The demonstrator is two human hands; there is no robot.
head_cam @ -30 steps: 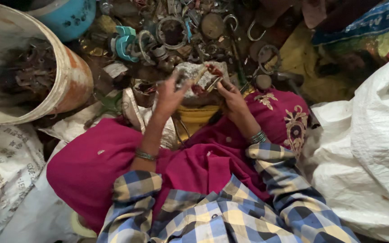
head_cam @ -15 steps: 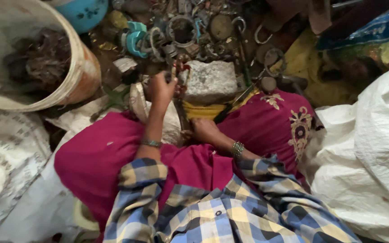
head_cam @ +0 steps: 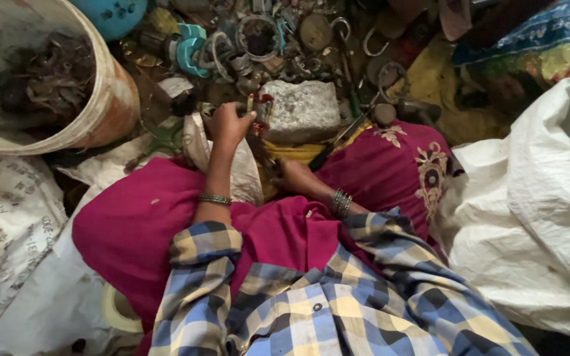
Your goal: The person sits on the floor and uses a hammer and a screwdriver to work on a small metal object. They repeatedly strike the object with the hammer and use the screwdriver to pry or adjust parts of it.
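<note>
Left hand (head_cam: pixel 227 124) is raised forward, fingers curled shut around a small scrap piece (head_cam: pixel 256 105) beside the grey stone block (head_cam: pixel 300 110) | right hand (head_cam: pixel 289 173) is lowered by the lap, grip cannot be told | white bucket (head_cam: pixel 110 105) is seen at left.

The one camera sits on my head and looks steeply down over my checked shirt (head_cam: pixel 338 310) and lap, close in, to my left hand (head_cam: pixel 229 125), the grey stone block (head_cam: pixel 301 109) and the metal scrap (head_cam: pixel 265 39) on the floor ahead.
</note>
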